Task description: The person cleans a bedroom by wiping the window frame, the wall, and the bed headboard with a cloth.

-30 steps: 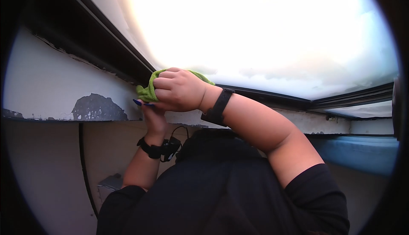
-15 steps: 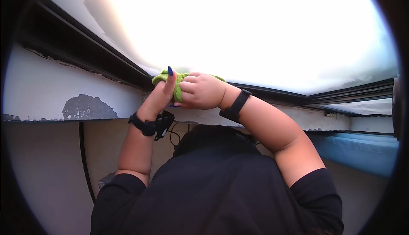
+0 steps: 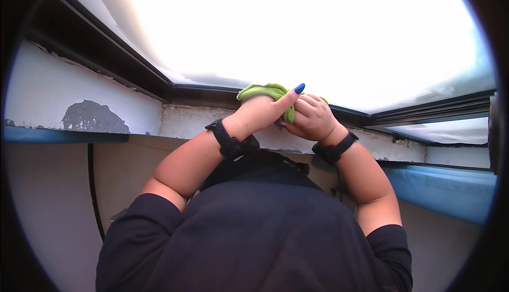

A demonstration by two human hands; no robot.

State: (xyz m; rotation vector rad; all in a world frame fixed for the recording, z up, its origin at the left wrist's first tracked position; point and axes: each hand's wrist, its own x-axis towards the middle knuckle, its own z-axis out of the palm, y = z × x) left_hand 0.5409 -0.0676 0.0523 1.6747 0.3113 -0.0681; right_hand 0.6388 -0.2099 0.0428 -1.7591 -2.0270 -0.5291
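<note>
A green cloth (image 3: 263,90) is bunched up against the black window frame (image 3: 207,93), below the bright glass. My left hand (image 3: 260,114) grips it from the left, its thumb with a long blue nail pointing up and its other fingers hidden behind. Curled over the right part of the cloth is my right hand (image 3: 314,120). The two hands are close together, with a fold of cloth hanging between them. Black straps circle both wrists, and a small dark device sits under the left one.
Below the frame runs a white ledge (image 3: 183,122) with flaking paint and a grey bare patch (image 3: 94,117) at the left. Sliding window tracks (image 3: 435,111) meet the frame at the right. Blue material (image 3: 440,188) lies under the ledge there.
Both hands and the green cloth have moved to the right along the window frame. The camera view has shifted slightly as well.
</note>
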